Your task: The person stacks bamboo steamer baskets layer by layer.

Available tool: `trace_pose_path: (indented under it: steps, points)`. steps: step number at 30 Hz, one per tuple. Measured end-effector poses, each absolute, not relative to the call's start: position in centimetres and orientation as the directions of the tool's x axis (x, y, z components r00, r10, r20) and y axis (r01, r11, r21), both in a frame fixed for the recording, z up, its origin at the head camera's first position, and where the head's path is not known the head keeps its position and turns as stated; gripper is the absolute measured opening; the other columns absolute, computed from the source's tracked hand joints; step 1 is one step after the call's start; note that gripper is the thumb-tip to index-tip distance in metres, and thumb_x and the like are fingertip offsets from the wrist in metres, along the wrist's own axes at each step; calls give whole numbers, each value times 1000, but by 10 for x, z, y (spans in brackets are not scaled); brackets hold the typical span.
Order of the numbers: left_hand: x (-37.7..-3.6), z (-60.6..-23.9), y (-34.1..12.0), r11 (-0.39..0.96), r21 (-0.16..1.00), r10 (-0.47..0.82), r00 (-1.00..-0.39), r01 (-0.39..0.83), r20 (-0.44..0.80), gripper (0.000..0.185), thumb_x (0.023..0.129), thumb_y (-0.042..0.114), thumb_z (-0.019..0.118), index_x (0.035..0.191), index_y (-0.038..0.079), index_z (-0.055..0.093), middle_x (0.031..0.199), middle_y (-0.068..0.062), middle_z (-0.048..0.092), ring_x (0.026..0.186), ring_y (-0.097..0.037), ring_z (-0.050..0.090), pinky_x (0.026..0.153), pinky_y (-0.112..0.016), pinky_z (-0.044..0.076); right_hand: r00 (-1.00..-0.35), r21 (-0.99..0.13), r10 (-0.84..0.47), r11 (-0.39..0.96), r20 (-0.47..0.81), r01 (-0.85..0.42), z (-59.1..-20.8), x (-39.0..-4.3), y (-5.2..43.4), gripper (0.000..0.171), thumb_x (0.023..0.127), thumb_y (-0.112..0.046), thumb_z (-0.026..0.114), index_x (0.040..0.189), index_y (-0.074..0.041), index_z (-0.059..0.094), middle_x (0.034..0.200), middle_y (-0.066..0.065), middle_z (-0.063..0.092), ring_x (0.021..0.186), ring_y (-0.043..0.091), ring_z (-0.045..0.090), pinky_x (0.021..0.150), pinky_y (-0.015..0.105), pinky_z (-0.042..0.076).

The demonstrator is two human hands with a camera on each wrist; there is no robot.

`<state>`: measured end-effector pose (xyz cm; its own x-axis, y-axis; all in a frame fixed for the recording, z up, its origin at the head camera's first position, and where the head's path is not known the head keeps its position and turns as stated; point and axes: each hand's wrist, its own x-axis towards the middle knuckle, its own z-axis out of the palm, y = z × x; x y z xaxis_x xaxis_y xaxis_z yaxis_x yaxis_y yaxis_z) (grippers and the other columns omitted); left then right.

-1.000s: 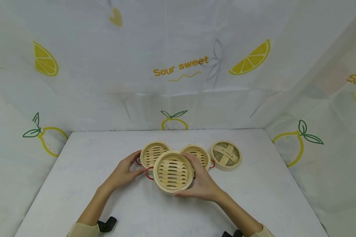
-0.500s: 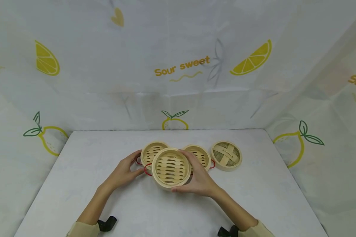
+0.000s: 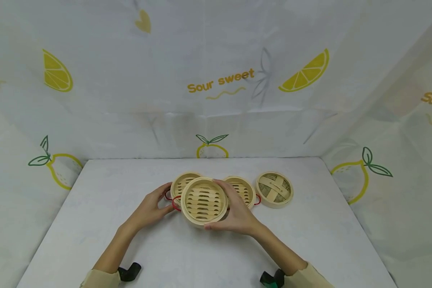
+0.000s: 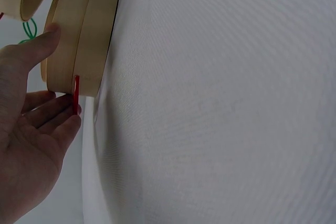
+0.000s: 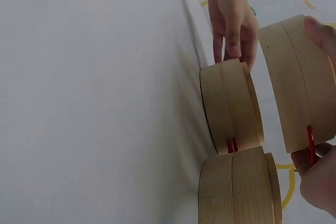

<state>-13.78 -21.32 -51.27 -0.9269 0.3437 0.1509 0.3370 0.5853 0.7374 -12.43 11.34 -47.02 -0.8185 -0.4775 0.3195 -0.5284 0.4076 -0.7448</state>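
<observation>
My right hand (image 3: 239,216) holds a round bamboo steamer basket (image 3: 204,200) by its side, raised above the table and slightly tilted, its slatted floor facing up. A red loop handle sticks out at its left. Behind it, a second steamer basket (image 3: 183,183) stands on the table, partly hidden by the raised one. My left hand (image 3: 151,206) grips that second basket's left side, thumb and fingers around its red handle (image 4: 76,95). In the right wrist view, a gap shows between the raised basket (image 5: 296,85) and the standing one (image 5: 233,106).
A third steamer basket (image 3: 244,189) with a red handle stands on the table, just right of the second. Farther right lies a woven bamboo lid (image 3: 275,189) with a crossed band. A white cloth covers the table (image 3: 187,260); a lemon-print sheet (image 3: 216,120) hangs behind.
My right hand has carried its basket left and away from me, so it now covers more of the second basket. My left hand has stayed in place.
</observation>
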Motion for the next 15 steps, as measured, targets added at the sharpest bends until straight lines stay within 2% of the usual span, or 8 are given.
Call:
trace_pose_path:
  steps: [4,15]
  points:
    - [-137,-514,-213,582,734,346,-923,352,168,74,95,6,82,158,-10,45,159,-29,55,150,-48,53,122,-56,50,-823,-756,-476,402,310,-517,-468,-127,111,124,63,-39,106,166,-22,39,162,3,53,149,28,54,122,63,50]
    - [-139,-514,-214,566,753,347,-926,336,152,76,93,3,82,158,-9,45,160,-28,55,151,-45,53,125,-53,48,-836,-777,-471,399,283,-488,-467,-137,104,124,64,-41,105,167,-23,37,164,4,50,153,30,50,126,64,48]
